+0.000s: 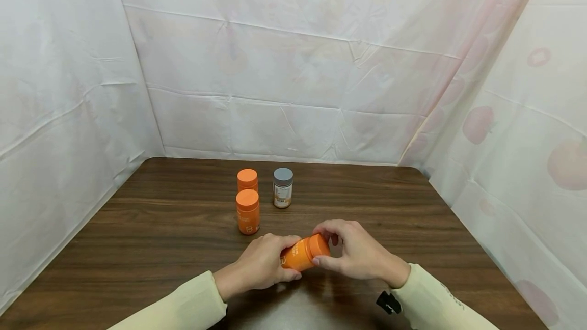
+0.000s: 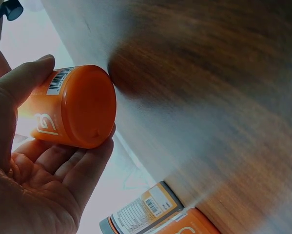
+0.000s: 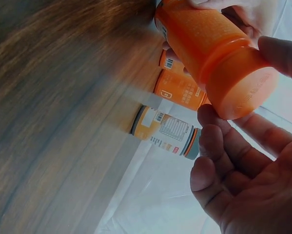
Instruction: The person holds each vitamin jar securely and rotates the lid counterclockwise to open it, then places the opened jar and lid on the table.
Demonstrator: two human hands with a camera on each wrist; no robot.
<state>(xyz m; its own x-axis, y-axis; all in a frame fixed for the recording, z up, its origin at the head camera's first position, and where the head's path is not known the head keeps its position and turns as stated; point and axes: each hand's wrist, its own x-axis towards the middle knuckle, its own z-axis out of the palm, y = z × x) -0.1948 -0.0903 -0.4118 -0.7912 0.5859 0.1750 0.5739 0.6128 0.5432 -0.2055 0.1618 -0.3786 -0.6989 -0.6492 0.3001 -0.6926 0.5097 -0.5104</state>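
An orange pill bottle (image 1: 297, 254) lies tilted between both hands near the front of the table, its cap pointing right in the head view. My left hand (image 1: 261, 264) grips its body, thumb on one side and fingers on the other. At the other end, my right hand (image 1: 355, 252) holds the orange cap (image 3: 243, 85) between thumb and fingers. The cap sits on the bottle. In the left wrist view the bottle's base (image 2: 91, 106) faces the camera, with a barcode label (image 2: 60, 81) beside it.
Two more orange bottles stand behind the left hand, the nearer bottle (image 1: 248, 213) partly covering the farther bottle (image 1: 247, 178). To their right stands a grey-capped bottle (image 1: 283, 188) with a white label. Pale patterned sheets (image 1: 284, 65) surround the dark wooden table (image 1: 174, 218).
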